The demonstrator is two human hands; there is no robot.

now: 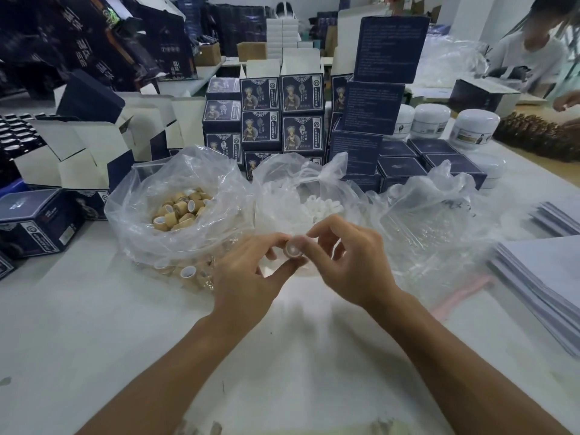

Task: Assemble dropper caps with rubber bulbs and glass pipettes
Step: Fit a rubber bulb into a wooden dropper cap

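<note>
One dropper cap (294, 248) held above the table (94, 324), pinched between left hand (248, 274) and right hand (348, 265) fingertips. Three clear bags behind: caps bag (175, 211), white bulbs bag (309, 199), pipettes bag (436, 221). Box (303, 93) print too blurred to read.

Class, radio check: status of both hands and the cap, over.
Left hand and right hand both pinching one dropper cap above the table. Open end faces camera. Nothing in the way.

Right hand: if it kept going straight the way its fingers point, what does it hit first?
The right hand points up and left, toward the cap pinched between both hands. Past that, the left hand fingertips, then probably the bag of tan caps; depth is unclear from one view.
</note>
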